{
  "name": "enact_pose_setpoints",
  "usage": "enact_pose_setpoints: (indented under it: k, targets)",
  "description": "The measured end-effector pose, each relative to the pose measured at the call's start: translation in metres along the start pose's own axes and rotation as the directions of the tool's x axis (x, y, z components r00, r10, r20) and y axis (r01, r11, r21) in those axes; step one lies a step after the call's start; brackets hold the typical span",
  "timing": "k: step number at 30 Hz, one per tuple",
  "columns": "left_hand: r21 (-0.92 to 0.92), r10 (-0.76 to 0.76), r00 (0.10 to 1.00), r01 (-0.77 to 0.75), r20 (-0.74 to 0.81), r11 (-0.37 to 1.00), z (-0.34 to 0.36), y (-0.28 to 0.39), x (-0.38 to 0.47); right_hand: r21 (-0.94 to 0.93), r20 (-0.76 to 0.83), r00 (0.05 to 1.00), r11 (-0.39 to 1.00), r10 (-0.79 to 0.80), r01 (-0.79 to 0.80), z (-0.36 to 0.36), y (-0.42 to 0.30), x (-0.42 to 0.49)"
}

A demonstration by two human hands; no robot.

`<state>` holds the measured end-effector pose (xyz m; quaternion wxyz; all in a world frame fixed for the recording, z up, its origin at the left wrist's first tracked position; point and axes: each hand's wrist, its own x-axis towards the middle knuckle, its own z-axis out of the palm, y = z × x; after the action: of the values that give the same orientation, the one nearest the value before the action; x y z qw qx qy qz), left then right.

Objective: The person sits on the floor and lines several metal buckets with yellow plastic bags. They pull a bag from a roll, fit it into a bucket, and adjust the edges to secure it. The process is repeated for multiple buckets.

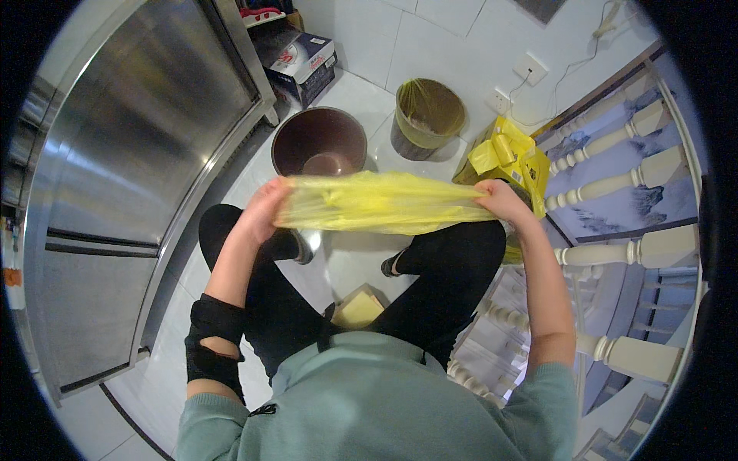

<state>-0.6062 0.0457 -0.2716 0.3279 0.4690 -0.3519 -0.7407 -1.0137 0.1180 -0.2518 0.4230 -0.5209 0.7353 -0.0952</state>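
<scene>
A thin yellow plastic bag [386,201] is stretched sideways above my knees. My left hand [262,210] grips its left end, and my right hand [501,199] pinches the other end. Just beyond the bag stands a brown plastic bin [297,135] with no liner in it, its front partly hidden by the bag. Farther back is a second bin [418,138], lined with a yellowish translucent bag that folds over its rim.
Right of the bins, yellow plastic packaging [527,161] lies on a box. A stainless steel cabinet [144,115] runs along the left. A white balustrade [611,250] borders the right side. A printed carton [305,63] stands near the wall. Wires hang by a socket [529,69].
</scene>
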Motion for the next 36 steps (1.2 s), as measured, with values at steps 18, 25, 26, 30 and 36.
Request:
enact_pose_setpoints:
  k: [18,25,26,30,36]
  targets:
    - [0.997,0.333,0.941,-0.078,0.064,0.029,-0.025,0.073,0.045,-0.632,-0.205,0.806,0.704,-0.555,0.324,0.021,-0.042,0.081]
    - [0.549,0.353,0.89,-0.148,-0.289,0.822,-0.064,0.083,0.052,0.145,-0.242,0.965,0.979,-0.103,0.141,-0.012,-0.142,0.064]
    - [0.459,0.457,0.835,-0.291,-0.307,0.839,-0.05,0.097,0.048,0.192,-0.351,0.913,0.938,-0.209,0.289,-0.011,-0.167,0.05]
    - [0.462,0.826,0.51,-0.688,-0.24,0.559,-0.039,0.139,0.031,0.211,-0.656,0.601,0.654,-0.456,0.727,-0.017,-0.211,0.013]
    - [0.939,0.584,0.801,-0.292,0.136,0.181,-0.153,0.046,0.085,-0.754,0.05,0.884,0.563,-0.466,0.339,0.067,-0.129,0.093]
